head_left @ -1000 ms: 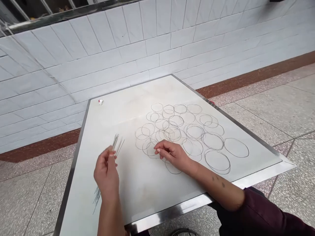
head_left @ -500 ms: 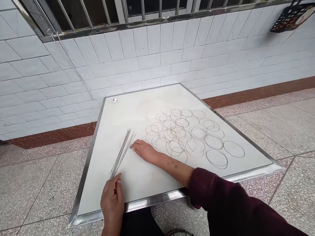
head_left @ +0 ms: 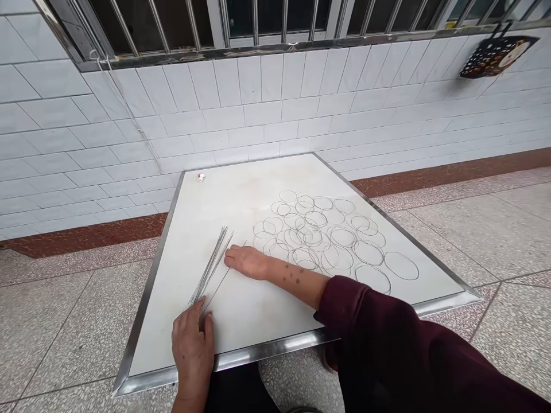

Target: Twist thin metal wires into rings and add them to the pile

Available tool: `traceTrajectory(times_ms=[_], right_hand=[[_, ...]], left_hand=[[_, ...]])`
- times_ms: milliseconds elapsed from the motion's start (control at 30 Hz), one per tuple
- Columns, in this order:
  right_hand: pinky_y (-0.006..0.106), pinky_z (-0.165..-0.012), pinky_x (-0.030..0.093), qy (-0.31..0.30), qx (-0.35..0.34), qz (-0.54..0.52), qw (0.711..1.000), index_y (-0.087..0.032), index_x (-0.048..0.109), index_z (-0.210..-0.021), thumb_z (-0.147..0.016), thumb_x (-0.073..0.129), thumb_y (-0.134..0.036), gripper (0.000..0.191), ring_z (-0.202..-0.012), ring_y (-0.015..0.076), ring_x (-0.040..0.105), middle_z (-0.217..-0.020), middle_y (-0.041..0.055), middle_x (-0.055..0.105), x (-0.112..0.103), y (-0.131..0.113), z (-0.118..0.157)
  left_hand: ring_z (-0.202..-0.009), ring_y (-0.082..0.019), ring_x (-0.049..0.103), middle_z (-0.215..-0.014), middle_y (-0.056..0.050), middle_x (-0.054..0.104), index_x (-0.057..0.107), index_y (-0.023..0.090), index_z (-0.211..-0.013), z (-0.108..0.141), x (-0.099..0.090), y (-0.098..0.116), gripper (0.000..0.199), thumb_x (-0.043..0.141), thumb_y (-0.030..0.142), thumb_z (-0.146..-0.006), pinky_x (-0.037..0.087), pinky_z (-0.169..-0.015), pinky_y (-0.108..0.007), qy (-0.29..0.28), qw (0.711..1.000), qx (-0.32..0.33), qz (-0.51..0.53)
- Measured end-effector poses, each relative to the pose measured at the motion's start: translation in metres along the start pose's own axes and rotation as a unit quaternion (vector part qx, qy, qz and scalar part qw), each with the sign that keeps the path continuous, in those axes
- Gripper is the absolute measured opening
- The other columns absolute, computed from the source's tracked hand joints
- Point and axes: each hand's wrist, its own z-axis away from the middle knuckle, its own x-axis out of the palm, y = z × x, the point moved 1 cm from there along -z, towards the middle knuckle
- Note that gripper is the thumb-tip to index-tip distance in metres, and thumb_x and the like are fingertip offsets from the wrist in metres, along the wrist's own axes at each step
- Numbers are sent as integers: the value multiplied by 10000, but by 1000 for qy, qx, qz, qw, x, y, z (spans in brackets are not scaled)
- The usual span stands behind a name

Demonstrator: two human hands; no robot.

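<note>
Along the left part of the tiled wall [head_left: 47, 115], a pale cord [head_left: 142, 133] slants down from the window ledge [head_left: 236, 53]. At the far left corner of the table [head_left: 245, 321] lies a small white-and-red object [head_left: 201, 178], too small to make out. Closer to you on that side, your left hand [head_left: 192, 338] rests by the near edge, thumb and forefinger spread apart, the forefinger reaching the lower ends of the wire bundle [head_left: 210, 265]; you cannot tell what, if anything, lies under the palm. The bundle slants away from you, its straight strands fanning slightly. Just to its right, a single wire [head_left: 217, 290] lies apart, running from the gap between your left thumb and forefinger up beneath your right hand [head_left: 245, 262], its far tip showing beyond. Your right hand is palm down, its fingers drawn together on that wire. Further right, wire rings [head_left: 310, 233] spread over the table in overlapping circles, your dark maroon sleeve [head_left: 365, 315] covering part of the nearest ones. At upper right, a patterned bag [head_left: 495, 55] hangs by the window bars [head_left: 284, 22].
</note>
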Motion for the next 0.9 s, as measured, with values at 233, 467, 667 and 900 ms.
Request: traceTrajectory(times_ms=[233, 467, 667, 900], right_hand=[[360, -921, 419, 3, -65, -48, 997, -189, 593, -893, -985, 405, -48, 253, -891, 188, 517, -922, 53, 617, -20, -2, -1], [343, -887, 448, 30, -22, -160, 986, -234, 666, -946, -875, 494, -17, 286, -876, 187, 549, -878, 22, 637, -48, 10, 28], [348, -821, 490, 113, 127, -294, 940, -193, 663, -1081, -913, 478, -99, 268, -907, 188, 601, -1059, 72, 648, -50, -20, 76], [206, -614, 474, 137, 214, -469, 846, -170, 662, -1040, -876, 498, -79, 249, -708, 106, 620, -882, 18, 705, -20, -101, 116]], left_hand=[[-1047, -335, 618, -1109, -147, 722, 658, 162, -1142, -2, -1, 3, 300, 545, 273, -887, 410, -976, -508, 21, 998, -31, 59], [-1135, -320, 574, -1234, -166, 652, 603, 168, -1245, 0, -10, 4, 373, 549, 314, -906, 396, -1004, -520, 101, 986, -95, 91], [-1200, -284, 533, -1266, -159, 628, 622, 160, -1254, 7, -26, 14, 394, 469, 373, -959, 445, -983, -453, 183, 956, -160, 161], [-947, -216, 657, -1077, -88, 739, 696, 202, -1202, 29, -17, 74, 414, 589, 471, -905, 503, -818, -350, 47, 868, -273, 412]])
